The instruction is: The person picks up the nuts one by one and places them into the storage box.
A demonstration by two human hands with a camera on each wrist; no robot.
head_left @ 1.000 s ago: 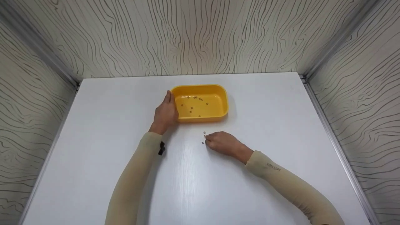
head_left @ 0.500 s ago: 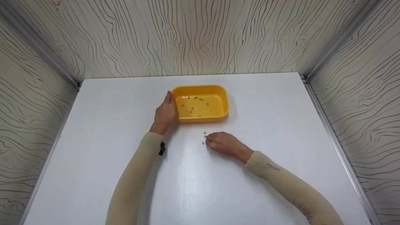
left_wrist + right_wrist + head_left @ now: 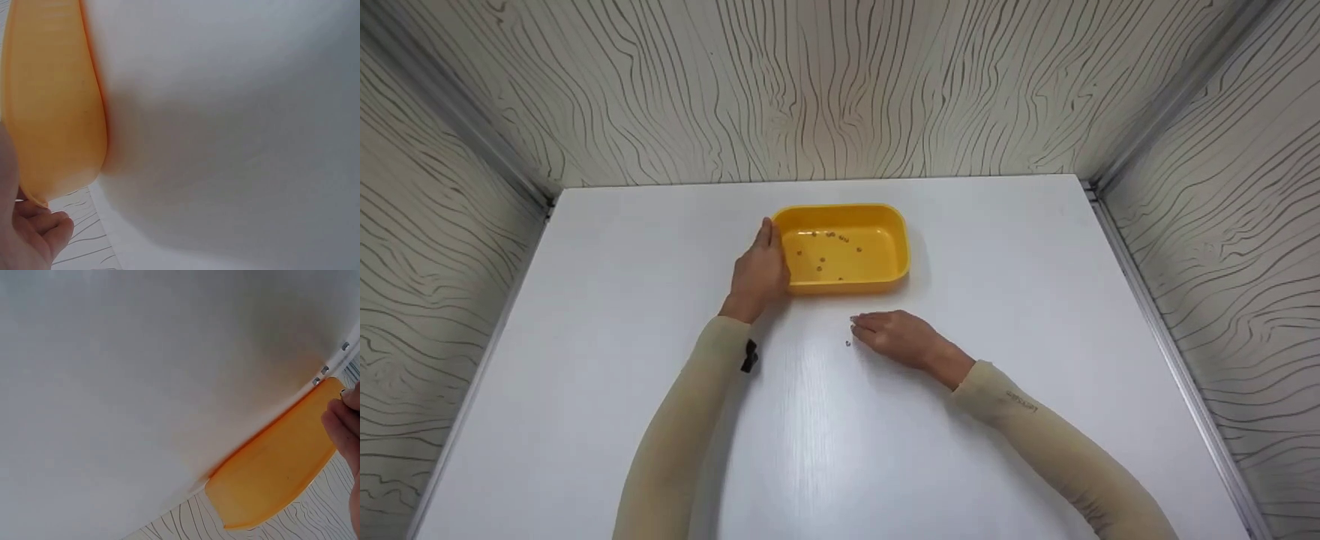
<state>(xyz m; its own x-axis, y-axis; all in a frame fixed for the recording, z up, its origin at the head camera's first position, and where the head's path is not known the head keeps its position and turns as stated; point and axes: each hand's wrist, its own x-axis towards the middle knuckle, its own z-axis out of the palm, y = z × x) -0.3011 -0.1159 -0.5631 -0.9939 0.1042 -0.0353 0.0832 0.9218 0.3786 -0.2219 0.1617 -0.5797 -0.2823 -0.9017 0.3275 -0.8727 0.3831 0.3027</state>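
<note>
A yellow plastic bin (image 3: 847,287) sits toward the back of the white table, several small metal nuts (image 3: 822,259) scattered on its floor. My left hand (image 3: 760,271) holds the bin by its left end; in the left wrist view, curled fingers (image 3: 45,225) show at the rim. In front of the bin, my right hand (image 3: 896,337) is just above the table. The right wrist view shows a small nut (image 3: 342,392) pinched between its thumb and finger. Three more nuts (image 3: 325,370) lie on the table there; one loose nut (image 3: 847,343) shows by the fingertips in the head view.
The white table (image 3: 585,375) is bounded by wood-patterned panels (image 3: 840,90) at the back and sides. Metal frame posts (image 3: 1170,112) stand at the corners. A black clip (image 3: 749,356) shows beside the left sleeve.
My right hand has risen slightly from the table, its fingers shifting a little toward the bin, with a nut now pinched. The left hand and the bin have stayed put.
</note>
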